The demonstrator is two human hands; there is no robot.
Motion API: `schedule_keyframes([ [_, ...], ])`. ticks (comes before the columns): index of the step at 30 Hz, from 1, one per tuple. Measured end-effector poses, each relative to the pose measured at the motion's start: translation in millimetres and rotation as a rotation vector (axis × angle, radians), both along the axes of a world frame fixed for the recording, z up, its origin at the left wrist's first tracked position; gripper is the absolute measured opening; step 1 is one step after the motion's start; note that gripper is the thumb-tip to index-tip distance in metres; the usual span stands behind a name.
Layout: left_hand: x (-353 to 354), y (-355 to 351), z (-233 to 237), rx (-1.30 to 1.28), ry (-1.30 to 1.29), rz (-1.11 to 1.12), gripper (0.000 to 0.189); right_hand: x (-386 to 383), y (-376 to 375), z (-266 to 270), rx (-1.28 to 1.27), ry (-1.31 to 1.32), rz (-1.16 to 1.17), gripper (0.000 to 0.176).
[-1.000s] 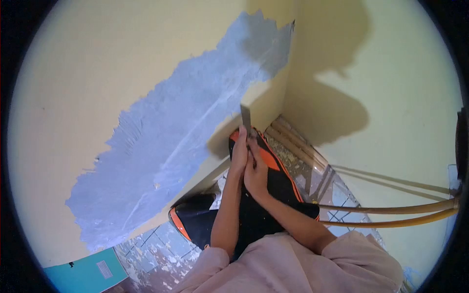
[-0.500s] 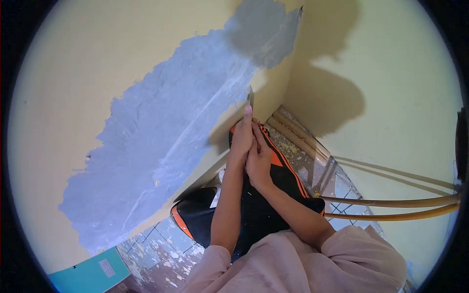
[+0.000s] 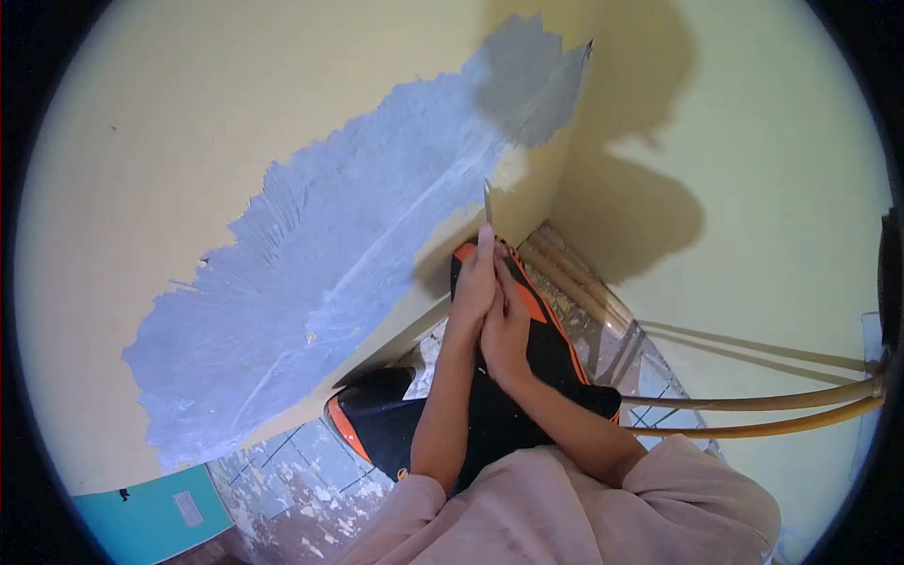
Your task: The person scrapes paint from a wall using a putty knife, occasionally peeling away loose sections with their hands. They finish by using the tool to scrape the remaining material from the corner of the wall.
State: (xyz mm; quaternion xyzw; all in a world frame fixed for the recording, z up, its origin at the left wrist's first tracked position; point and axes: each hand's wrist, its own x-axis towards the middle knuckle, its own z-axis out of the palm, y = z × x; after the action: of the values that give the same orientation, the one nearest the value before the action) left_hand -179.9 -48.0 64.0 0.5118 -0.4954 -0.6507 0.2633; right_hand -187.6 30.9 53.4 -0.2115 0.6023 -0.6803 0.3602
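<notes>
My left hand (image 3: 476,282) is closed round the handle of a scraper (image 3: 488,200), thumb stretched along it toward the blade. The thin blade points up at the wall, by the lower edge of a bare grey patch (image 3: 358,217) with ragged borders in the cream paint. Pressed against the left hand from the right is my right hand (image 3: 507,325), its fingers closed together at the scraper's handle, which both hands mostly hide. Beneath the hands are my black and orange trousers (image 3: 541,367).
Wooden strips (image 3: 579,282) lie at the foot of the right-hand wall (image 3: 772,188). Two brown pipes (image 3: 753,403) run out from that wall at the right. Paint flakes cover the tiled floor (image 3: 292,480). A teal board (image 3: 155,513) is at the lower left.
The view has shifted, so the grey patch appears lower and further right. Both hands, still together on the scraper, appear slightly lower in view.
</notes>
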Motion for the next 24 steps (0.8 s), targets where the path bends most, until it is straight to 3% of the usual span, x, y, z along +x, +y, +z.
schedule_keyframes([
  [1,-0.9,1.8,-4.3,-0.015,0.017,-0.002,0.069,-3.2,1.7,2.1,0.035,0.196,0.019,0.039],
  [2,1.2,5.0,-16.0,0.022,-0.018,-0.002,0.070,-9.4,-4.5,4.3,0.024,0.207,0.017,0.039],
  [4,-3.8,-6.2,-14.9,0.047,-0.058,-0.003,0.071,-21.6,-31.0,5.7,-0.012,0.087,-0.044,0.039],
  [7,-34.4,-47.5,-5.0,-0.068,-0.124,-0.236,0.068,-33.1,-48.7,-7.9,-0.013,-0.108,-0.121,0.039],
  [9,-36.3,-39.8,-10.4,-0.047,-0.095,-0.292,0.069,-40.8,-43.5,-10.0,-0.095,-0.069,-0.142,0.038],
  [11,-24.8,-8.9,-11.5,0.002,0.069,-0.075,0.068,-41.5,-26.7,-3.5,-0.053,0.023,-0.064,0.037],
  [14,-6.0,-4.0,-29.0,0.170,0.061,0.049,0.067,-18.3,-3.7,-11.2,0.046,0.095,0.032,0.035],
  [15,-5.0,-6.8,-33.9,0.183,0.035,0.043,0.067,-14.2,-6.2,-15.8,0.059,0.070,0.024,0.035],
  [17,-18.6,-15.8,-27.4,-0.089,-0.048,-0.014,0.069,-17.1,-17.5,-18.9,-0.027,-0.090,-0.044,0.034],
  [18,-18.8,-15.6,-27.8,-0.102,-0.070,-0.001,0.070,-20.2,-18.2,-19.0,-0.015,0.039,-0.039,0.034],
  [21,-24.2,-21.4,-24.9,-0.042,-0.083,-0.056,0.071,-23.1,-23.2,-13.1,-0.023,-0.163,-0.061,0.034],
  [24,-23.9,-23.3,-15.7,0.080,-0.062,-0.028,0.078,-19.0,-28.9,-19.7,-0.043,-0.104,-0.072,0.035],
])
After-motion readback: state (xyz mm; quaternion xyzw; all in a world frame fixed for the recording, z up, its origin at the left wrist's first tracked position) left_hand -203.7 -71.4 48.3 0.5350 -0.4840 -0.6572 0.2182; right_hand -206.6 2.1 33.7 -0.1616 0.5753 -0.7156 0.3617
